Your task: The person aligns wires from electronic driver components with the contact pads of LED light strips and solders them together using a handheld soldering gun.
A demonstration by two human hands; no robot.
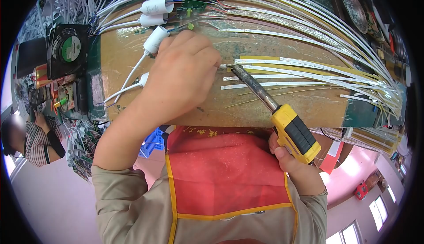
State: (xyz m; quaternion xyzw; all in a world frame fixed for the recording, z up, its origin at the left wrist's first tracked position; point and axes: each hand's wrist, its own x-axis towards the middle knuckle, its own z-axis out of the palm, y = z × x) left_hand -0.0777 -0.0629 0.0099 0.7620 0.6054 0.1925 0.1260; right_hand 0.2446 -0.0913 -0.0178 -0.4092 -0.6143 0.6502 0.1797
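Observation:
My right hand (285, 153) is wrapped round the yellow and black handle of a soldering iron (291, 131). The iron's metal barrel slants up and left, its tip at the end of a white LED strip (274, 69) on the bench. My left hand (187, 67) is closed just left of the tip, fingertips curled down at the strip's end. What the fingers pinch is hidden beneath the hand. A white plastic cylinder (156, 39) with a cable lies right behind the left hand, and another cylinder (144, 79) is partly covered by the wrist.
Several LED strips (309, 39) fan out to the right across the brown board (212, 111). White cylinders (157, 5) wired to green circuit boards (191, 4) lie at the back. A black fan (68, 50) stands on the left. Another person (35, 140) sits at far left.

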